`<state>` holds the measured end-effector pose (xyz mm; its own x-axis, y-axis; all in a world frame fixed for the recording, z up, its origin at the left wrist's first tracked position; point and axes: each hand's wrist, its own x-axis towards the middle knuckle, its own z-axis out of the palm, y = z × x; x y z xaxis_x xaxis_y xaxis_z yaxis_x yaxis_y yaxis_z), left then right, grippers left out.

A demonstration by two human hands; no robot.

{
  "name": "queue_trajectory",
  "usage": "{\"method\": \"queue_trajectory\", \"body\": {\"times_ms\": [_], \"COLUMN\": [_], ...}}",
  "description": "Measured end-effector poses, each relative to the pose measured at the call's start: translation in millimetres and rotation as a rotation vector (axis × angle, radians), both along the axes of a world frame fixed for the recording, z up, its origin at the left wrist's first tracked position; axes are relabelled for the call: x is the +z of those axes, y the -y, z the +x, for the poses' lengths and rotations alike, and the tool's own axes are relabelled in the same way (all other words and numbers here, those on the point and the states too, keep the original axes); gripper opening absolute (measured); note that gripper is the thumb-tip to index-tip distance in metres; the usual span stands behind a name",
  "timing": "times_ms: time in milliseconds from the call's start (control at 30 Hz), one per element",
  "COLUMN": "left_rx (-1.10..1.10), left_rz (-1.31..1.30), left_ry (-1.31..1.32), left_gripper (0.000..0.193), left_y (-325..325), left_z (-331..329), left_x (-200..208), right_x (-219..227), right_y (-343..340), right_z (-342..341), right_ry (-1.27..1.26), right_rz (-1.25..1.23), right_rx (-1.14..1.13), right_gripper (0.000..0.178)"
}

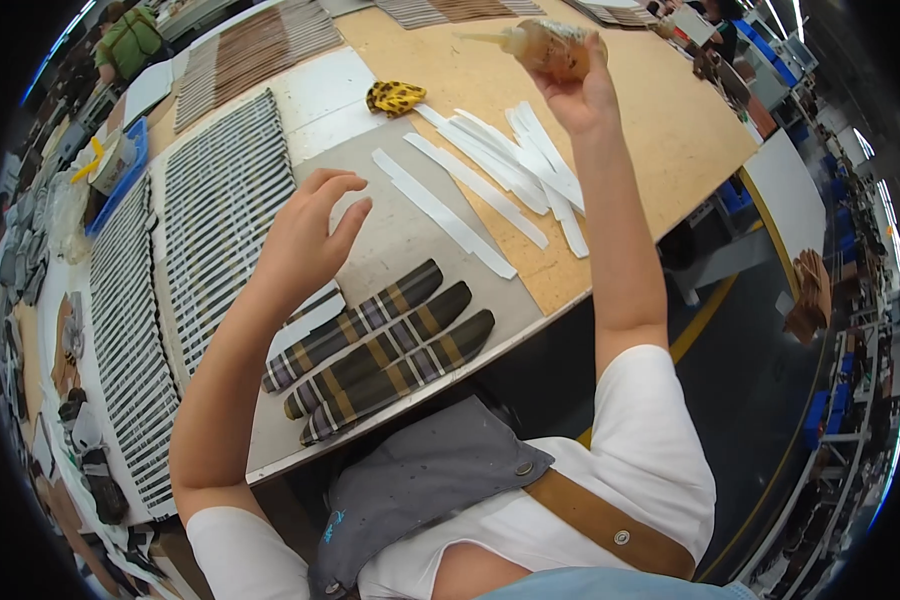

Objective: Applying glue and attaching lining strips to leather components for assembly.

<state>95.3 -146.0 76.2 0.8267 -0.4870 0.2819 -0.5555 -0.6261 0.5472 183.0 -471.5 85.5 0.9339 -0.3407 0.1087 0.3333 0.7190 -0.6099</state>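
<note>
High at the upper right, my right hand [577, 98] grips a clear squeeze bottle [550, 50] of amber liquid, its thin nozzle pointing left. My left hand [310, 225] hovers over the table with its fingers curled but apart, holding nothing. Below it lie three plaid fabric strips [378, 350] with rounded ends, side by side near the table's front edge. A white piece [310, 322] sticks out under my left forearm. Between my hands, loose white strips [500, 165] lie in a scattered pile. A yellow cloth bundle with dark spots [395, 97] rests at their far end.
Striped strips in long rows [225, 190] cover the table's left side, with brown ones [255, 60] farther back. A blue tray [120, 180] holds a tub at the left. Another person in green [130, 42] is at the far left. The table edge drops to a dark floor at right.
</note>
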Motion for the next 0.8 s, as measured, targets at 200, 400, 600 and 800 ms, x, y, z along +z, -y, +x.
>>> {"method": "queue_trajectory", "body": {"times_ms": [200, 400, 600, 800], "left_rx": [0.097, 0.252, 0.686, 0.557], "left_rz": [0.075, -0.052, 0.014, -0.146], "left_ry": [-0.123, -0.184, -0.217, -0.276], "left_gripper": [0.033, 0.048, 0.058, 0.042], "left_y": [22.6, 76.6, 103.4, 103.7], "left_z": [82.8, 179.8, 247.7, 232.4], "left_x": [-27.8, -67.7, -120.6, -119.8], "right_x": [-43.4, -38.7, -42.5, -39.4], "right_y": [-24.3, -22.7, -26.5, -22.8], "right_z": [-1.3, -8.1, -9.3, -16.9], "right_ry": [-0.010, -0.099, -0.059, -0.090], "right_rz": [0.326, 0.330, 0.315, 0.312], "right_rx": [-0.020, -0.178, -0.184, -0.199], "right_gripper": [0.056, 0.062, 0.067, 0.072]}}
